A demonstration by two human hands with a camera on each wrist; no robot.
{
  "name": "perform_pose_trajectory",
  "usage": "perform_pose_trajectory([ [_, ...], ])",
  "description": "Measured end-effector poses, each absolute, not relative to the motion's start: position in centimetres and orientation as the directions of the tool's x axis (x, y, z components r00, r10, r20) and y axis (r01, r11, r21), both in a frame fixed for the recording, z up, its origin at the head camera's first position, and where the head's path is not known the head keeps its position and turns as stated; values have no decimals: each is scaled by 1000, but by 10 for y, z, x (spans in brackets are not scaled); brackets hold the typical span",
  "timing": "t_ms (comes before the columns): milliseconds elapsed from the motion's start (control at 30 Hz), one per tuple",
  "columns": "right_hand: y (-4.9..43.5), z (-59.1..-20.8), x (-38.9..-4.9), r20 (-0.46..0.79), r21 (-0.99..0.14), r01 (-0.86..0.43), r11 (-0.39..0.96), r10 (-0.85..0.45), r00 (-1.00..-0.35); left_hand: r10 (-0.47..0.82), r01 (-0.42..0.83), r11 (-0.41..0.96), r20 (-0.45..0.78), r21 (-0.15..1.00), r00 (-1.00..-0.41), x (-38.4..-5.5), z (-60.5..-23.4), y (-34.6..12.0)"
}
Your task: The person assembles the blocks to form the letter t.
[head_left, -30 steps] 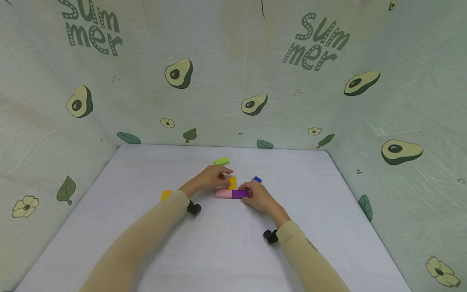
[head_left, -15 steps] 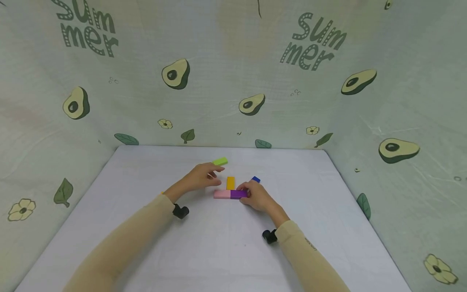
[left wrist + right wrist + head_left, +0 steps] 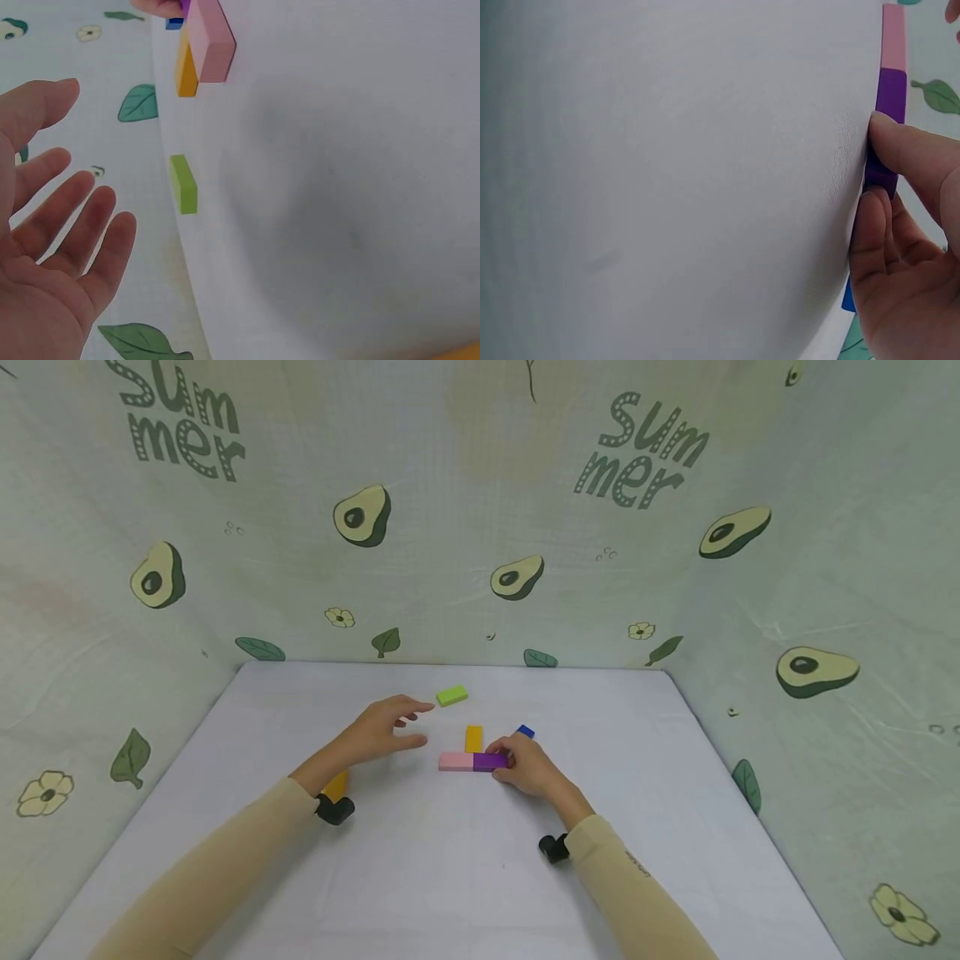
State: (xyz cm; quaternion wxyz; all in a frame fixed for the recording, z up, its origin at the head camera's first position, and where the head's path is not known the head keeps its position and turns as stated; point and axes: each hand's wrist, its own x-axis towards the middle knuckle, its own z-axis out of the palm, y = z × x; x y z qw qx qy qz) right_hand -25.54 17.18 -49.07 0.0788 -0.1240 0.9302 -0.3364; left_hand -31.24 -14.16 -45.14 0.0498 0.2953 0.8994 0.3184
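My right hand [image 3: 527, 766] pinches the right end of a purple block [image 3: 489, 762] between thumb and fingers. End to end with it on the left lies a pink block [image 3: 456, 762], and the two form one straight row. Just behind their join stands an orange block [image 3: 474, 739], pointing away from me. My left hand [image 3: 380, 729] hovers to the left of the row, fingers spread and nothing in them. In the left wrist view its palm and fingers [image 3: 118, 259] show bare. A lime green block [image 3: 452, 696] lies behind, just past the left fingertips.
Partly hidden behind my right hand lies a blue block [image 3: 526, 732]. Another orange block [image 3: 337, 787] sits under my left wrist, partly covered by the wrist camera [image 3: 335, 810]. A white cloth covers the table [image 3: 450, 877]; a printed curtain [image 3: 450, 527] rises behind it.
My left hand has drawn away leftward from the orange block behind the row, its fingers opening wider. The right hand stays at the purple block.
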Motion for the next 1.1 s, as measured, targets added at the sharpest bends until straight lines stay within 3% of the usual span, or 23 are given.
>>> perform_pose_trajectory([
  [767, 174, -495, -257, -60, -648, -177, 741, -281, -958, 462, 473, 662, 180, 581, -868, -269, -464, -237],
  [1100, 174, -494, -258, -66, -640, -178, 748, -284, -957, 489, 459, 696, 103, 553, -866, -264, -481, -262],
])
